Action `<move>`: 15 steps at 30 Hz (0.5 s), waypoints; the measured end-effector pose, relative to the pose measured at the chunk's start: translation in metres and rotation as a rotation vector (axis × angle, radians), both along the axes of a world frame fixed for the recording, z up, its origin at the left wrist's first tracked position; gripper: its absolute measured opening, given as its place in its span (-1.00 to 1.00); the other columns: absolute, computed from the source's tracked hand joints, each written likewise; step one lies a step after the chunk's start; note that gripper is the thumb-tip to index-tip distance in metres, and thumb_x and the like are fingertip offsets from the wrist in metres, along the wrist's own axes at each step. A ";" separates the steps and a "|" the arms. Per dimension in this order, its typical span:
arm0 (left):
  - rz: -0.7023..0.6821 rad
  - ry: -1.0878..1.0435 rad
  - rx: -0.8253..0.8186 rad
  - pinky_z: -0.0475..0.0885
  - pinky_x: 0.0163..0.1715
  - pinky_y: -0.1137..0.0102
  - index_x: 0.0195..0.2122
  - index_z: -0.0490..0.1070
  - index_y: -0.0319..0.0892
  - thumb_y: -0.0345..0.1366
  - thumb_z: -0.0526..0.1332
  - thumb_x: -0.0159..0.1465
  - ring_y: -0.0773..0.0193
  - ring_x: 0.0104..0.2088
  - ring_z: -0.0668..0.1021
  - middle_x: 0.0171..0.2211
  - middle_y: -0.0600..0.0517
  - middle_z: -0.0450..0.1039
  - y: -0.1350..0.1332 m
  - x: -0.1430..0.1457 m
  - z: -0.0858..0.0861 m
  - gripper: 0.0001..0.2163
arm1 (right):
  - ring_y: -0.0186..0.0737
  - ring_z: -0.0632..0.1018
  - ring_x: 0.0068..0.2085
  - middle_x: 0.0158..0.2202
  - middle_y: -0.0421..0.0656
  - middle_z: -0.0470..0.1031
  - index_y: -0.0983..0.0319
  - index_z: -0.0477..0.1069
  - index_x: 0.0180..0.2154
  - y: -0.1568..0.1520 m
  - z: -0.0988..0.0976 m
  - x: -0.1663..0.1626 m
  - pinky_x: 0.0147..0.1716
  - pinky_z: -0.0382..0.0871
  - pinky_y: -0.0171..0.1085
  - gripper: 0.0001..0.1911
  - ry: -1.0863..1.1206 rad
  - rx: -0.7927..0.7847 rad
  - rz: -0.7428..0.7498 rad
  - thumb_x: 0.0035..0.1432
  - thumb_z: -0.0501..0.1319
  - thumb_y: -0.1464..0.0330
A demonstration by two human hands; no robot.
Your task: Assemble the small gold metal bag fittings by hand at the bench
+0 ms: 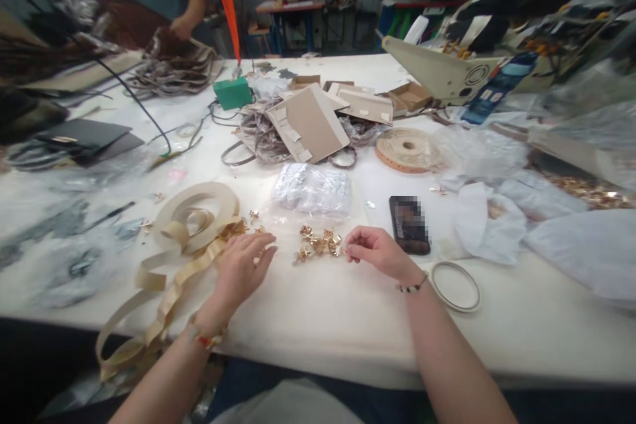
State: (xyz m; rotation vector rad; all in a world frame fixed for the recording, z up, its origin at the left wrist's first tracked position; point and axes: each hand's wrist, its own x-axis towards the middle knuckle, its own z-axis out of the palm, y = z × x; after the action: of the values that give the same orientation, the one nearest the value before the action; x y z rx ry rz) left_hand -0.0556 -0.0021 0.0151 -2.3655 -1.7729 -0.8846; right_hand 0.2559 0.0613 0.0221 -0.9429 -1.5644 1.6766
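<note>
gold fittings (325, 242) litter the workshop table (318, 318), left hand (242, 268) slack, right hand's (380, 253) grip unclear.

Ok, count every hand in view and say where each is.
3: the left hand by the cream tape roll, the right hand at the gold-coloured pieces, and a co-worker's hand at the brown stack. The co-worker's other hand may be hidden.
</note>
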 end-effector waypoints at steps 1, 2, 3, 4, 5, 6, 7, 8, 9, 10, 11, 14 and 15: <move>0.075 0.014 -0.016 0.42 -0.08 0.19 -0.14 0.49 -0.11 -0.25 0.17 0.39 0.10 -0.11 0.60 -0.16 -0.02 0.61 -0.008 -0.015 -0.001 -0.86 | -0.30 0.50 -0.44 -0.49 -0.16 0.54 0.27 0.49 -0.34 -0.001 0.000 -0.002 -0.40 0.39 -0.28 -0.74 -0.029 -0.012 0.054 0.11 0.38 0.20; 0.125 0.042 -0.039 0.42 -0.09 0.19 -0.15 0.49 -0.11 -0.25 0.18 0.39 0.09 -0.12 0.60 -0.17 -0.02 0.61 -0.015 -0.026 -0.002 -0.87 | -0.29 0.51 -0.44 -0.48 -0.16 0.54 0.28 0.50 -0.34 -0.002 0.000 -0.005 -0.39 0.39 -0.28 -0.75 -0.062 -0.019 0.097 0.11 0.38 0.21; 0.146 0.084 -0.070 0.42 -0.10 0.18 -0.13 0.49 -0.11 -0.25 0.18 0.38 0.07 -0.12 0.59 -0.17 -0.03 0.60 -0.022 -0.034 -0.002 -0.86 | -0.28 0.52 -0.43 -0.48 -0.15 0.55 0.28 0.51 -0.34 -0.003 0.000 -0.007 -0.40 0.39 -0.29 -0.77 -0.098 -0.023 0.130 0.11 0.37 0.22; 0.143 0.134 -0.101 0.41 -0.09 0.18 -0.09 0.49 -0.10 -0.24 0.19 0.37 0.06 -0.10 0.58 -0.14 -0.03 0.59 -0.028 -0.038 -0.001 -0.85 | -0.28 0.53 -0.43 -0.48 -0.15 0.56 0.28 0.53 -0.30 -0.003 -0.001 -0.009 -0.41 0.39 -0.30 -0.78 -0.131 -0.024 0.155 0.12 0.36 0.24; 0.131 0.182 -0.128 0.41 -0.09 0.17 -0.04 0.48 -0.09 -0.24 0.20 0.36 0.04 -0.07 0.57 -0.10 -0.04 0.58 -0.031 -0.038 -0.001 -0.81 | -0.28 0.54 -0.43 -0.48 -0.15 0.56 0.28 0.55 -0.25 -0.003 -0.002 -0.010 -0.42 0.38 -0.30 -0.76 -0.158 -0.024 0.173 0.12 0.35 0.24; 0.119 0.225 -0.148 0.41 -0.08 0.16 0.02 0.46 -0.08 -0.24 0.21 0.35 0.02 -0.05 0.56 -0.06 -0.05 0.57 -0.033 -0.036 0.000 -0.77 | -0.27 0.54 -0.43 -0.48 -0.15 0.56 0.29 0.55 -0.18 -0.003 -0.003 -0.011 -0.42 0.37 -0.30 -0.73 -0.180 -0.022 0.184 0.13 0.34 0.24; 0.119 0.257 -0.160 0.40 -0.08 0.15 0.07 0.43 -0.07 -0.23 0.21 0.35 0.00 -0.03 0.56 -0.04 -0.06 0.55 -0.033 -0.032 0.000 -0.73 | -0.27 0.54 -0.44 -0.48 -0.16 0.56 0.29 0.55 -0.13 -0.003 -0.004 -0.012 -0.42 0.37 -0.30 -0.69 -0.194 -0.020 0.187 0.13 0.34 0.24; 0.132 0.274 -0.167 0.40 -0.08 0.14 0.09 0.41 -0.08 -0.23 0.22 0.34 -0.01 -0.03 0.56 -0.03 -0.07 0.55 -0.030 -0.026 0.000 -0.71 | -0.27 0.54 -0.44 -0.48 -0.16 0.56 0.29 0.55 -0.11 -0.003 -0.006 -0.012 -0.42 0.38 -0.29 -0.67 -0.203 -0.014 0.182 0.14 0.33 0.23; 0.152 0.281 -0.173 0.39 -0.09 0.14 0.08 0.41 -0.09 -0.24 0.22 0.34 -0.02 -0.05 0.56 -0.05 -0.08 0.56 -0.027 -0.021 0.001 -0.71 | -0.27 0.53 -0.44 -0.48 -0.15 0.56 0.30 0.56 -0.13 -0.003 -0.007 -0.013 -0.40 0.38 -0.28 -0.68 -0.206 -0.005 0.171 0.14 0.33 0.22; 0.171 0.280 -0.179 0.39 -0.10 0.14 0.05 0.42 -0.10 -0.25 0.22 0.34 -0.02 -0.07 0.57 -0.08 -0.08 0.57 -0.023 -0.017 0.001 -0.74 | -0.27 0.52 -0.43 -0.47 -0.15 0.56 0.29 0.56 -0.18 -0.003 -0.008 -0.013 -0.39 0.39 -0.28 -0.70 -0.207 0.008 0.156 0.15 0.32 0.21; 0.185 0.275 -0.183 0.38 -0.10 0.13 0.02 0.44 -0.10 -0.27 0.21 0.35 -0.01 -0.09 0.58 -0.11 -0.07 0.58 -0.019 -0.013 0.002 -0.77 | -0.27 0.51 -0.43 -0.46 -0.14 0.55 0.29 0.55 -0.24 -0.003 -0.008 -0.012 -0.38 0.39 -0.27 -0.72 -0.206 0.024 0.141 0.16 0.32 0.19; 0.200 0.249 -0.163 0.36 -0.07 0.12 -0.04 0.44 -0.11 -0.33 0.16 0.37 0.02 -0.14 0.60 -0.17 -0.05 0.61 -0.013 -0.011 0.003 -0.83 | -0.28 0.49 -0.41 -0.43 -0.13 0.54 0.27 0.49 -0.34 -0.003 -0.009 -0.013 -0.36 0.39 -0.26 -0.68 -0.194 0.074 0.121 0.20 0.30 0.12; 0.202 0.232 -0.148 0.36 -0.05 0.12 -0.03 0.43 -0.12 -0.34 0.15 0.37 0.04 -0.15 0.61 -0.17 -0.04 0.61 -0.013 -0.011 0.003 -0.82 | -0.27 0.49 -0.40 -0.42 -0.13 0.54 0.26 0.48 -0.35 -0.003 -0.008 -0.013 -0.35 0.39 -0.26 -0.67 -0.190 0.081 0.121 0.20 0.29 0.10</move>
State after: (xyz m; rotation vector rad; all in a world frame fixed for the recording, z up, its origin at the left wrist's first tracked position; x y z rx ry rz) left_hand -0.0669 -0.0148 0.0186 -2.2092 -1.9923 -0.4489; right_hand 0.2430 0.0588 0.0140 -1.0074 -1.8339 1.6303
